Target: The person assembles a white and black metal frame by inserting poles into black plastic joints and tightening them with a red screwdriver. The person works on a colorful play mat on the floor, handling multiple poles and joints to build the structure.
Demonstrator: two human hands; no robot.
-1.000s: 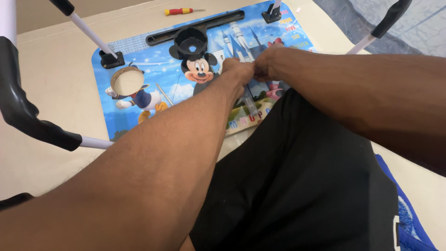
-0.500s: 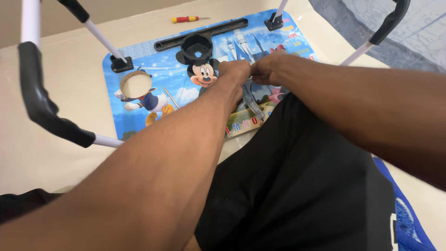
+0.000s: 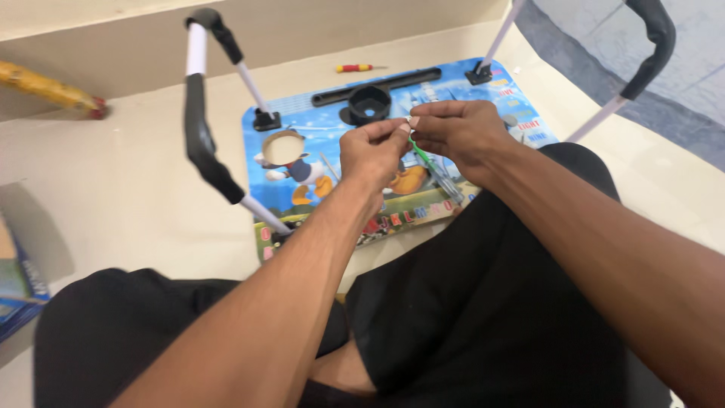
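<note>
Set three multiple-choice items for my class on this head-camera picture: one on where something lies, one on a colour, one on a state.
1. Where does the small red and yellow screwdriver lie?
A. on the floor beyond the board's far edge
B. on the person's lap
C. in the round hole of the board

2. What colour is the thin tool between the hands?
A. orange
B. green
C. white

3. How does the cartoon-printed board lie?
A. folded shut
B. propped against the wall
C. flat, its legs pointing up

Answers: 1 A, it rests on the pale floor past the board. 2 B, a green shaft shows between the left hand and right hand. 3 C, white tube legs rise from it.
</note>
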